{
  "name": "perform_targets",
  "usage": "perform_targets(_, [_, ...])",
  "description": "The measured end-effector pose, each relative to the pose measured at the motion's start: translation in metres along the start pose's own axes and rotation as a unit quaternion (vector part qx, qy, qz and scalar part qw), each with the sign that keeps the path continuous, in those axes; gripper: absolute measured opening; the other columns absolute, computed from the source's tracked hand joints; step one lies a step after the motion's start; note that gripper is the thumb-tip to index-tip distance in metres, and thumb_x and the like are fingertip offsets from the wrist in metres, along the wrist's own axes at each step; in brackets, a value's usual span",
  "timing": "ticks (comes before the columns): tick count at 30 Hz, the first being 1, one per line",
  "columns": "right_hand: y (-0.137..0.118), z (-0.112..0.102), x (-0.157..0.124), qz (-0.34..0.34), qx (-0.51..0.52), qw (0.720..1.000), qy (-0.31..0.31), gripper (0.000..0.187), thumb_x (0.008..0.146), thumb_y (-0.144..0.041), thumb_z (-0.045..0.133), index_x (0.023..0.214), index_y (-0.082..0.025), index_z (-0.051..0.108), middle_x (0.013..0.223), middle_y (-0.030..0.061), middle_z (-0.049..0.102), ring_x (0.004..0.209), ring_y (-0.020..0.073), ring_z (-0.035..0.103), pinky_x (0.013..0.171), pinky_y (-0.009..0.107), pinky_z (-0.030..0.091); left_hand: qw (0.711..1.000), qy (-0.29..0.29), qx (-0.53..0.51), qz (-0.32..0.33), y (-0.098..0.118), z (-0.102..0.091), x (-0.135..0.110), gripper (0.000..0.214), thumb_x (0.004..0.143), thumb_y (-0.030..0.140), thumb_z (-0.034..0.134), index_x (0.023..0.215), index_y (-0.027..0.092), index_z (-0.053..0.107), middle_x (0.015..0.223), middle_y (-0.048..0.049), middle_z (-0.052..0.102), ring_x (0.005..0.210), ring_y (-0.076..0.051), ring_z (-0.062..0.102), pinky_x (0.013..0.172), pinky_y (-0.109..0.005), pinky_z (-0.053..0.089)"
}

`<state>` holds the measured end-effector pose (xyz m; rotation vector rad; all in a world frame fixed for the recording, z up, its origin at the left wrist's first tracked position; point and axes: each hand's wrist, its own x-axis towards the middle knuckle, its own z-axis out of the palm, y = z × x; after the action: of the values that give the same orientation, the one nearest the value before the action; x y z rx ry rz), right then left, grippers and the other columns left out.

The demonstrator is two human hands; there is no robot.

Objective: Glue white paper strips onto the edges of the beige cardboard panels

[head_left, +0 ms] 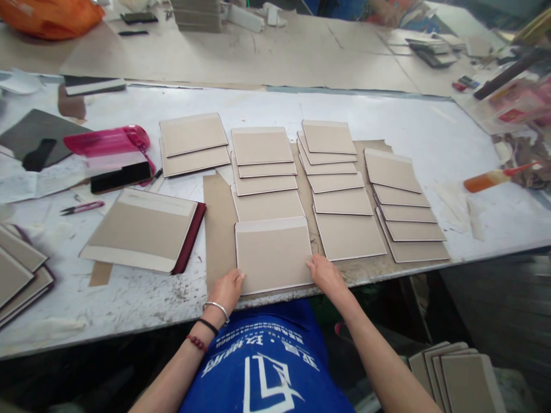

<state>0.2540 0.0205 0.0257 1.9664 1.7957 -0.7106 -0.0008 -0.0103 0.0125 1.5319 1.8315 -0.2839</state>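
Scuffed white tabletop (pixel 129 298) runs the width of the view, and the person stands at its near edge in a blue apron (pixel 267 361).

The left hand (pixel 226 289) sits at the lower left corner of a grey card (pixel 273 252), fingers bent together against its edge. Whether it pinches the corner or only presses on it cannot be told. A silver bangle (pixel 217 310) and two bead bands ring that wrist. The right hand (pixel 325 272) lies flat and relaxed, its fingertips touching the card's lower right edge, closed on nothing.

The card lies flat, nearest the table's edge, on a sheet of brown paper (pixel 219 223). It is the front piece of a middle column of cards (pixel 262 166), each overlapping the one behind. Just to the right runs a second column (pixel 336 189), and beyond that a third column (pixel 404 212). Two cards (pixel 193 143) lie at the far left of the rows.

Left of the brown paper rests a larger board with a dark red edge (pixel 142 229). Behind it are pink snips (pixel 81 207), a black slab (pixel 120 176) and a pink case (pixel 107 140). More boards are piled at the left edge (pixel 19 269). An orange bottle (pixel 491 180) lies on its side, well apart to the right.
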Motion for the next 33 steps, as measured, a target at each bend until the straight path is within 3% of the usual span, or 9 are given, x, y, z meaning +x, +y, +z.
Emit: perform_targets(33, [0.0037, 0.0023, 0.0067, -0.007, 0.013, 1.0, -0.005, 0.021, 0.09, -0.029, 0.039, 0.095, -0.016, 0.055, 0.097, 0.011, 0.063, 0.09, 0.0201, 0.057, 0.068, 0.026, 0.033, 1.0, 0.002, -0.019, 0.004, -0.0024, 0.0012, 0.0044, 0.026, 0.087, 0.031, 0.036, 0.077, 0.02, 0.058, 0.082, -0.0063, 0.066, 0.078, -0.019, 0.059, 0.064, -0.027, 0.035])
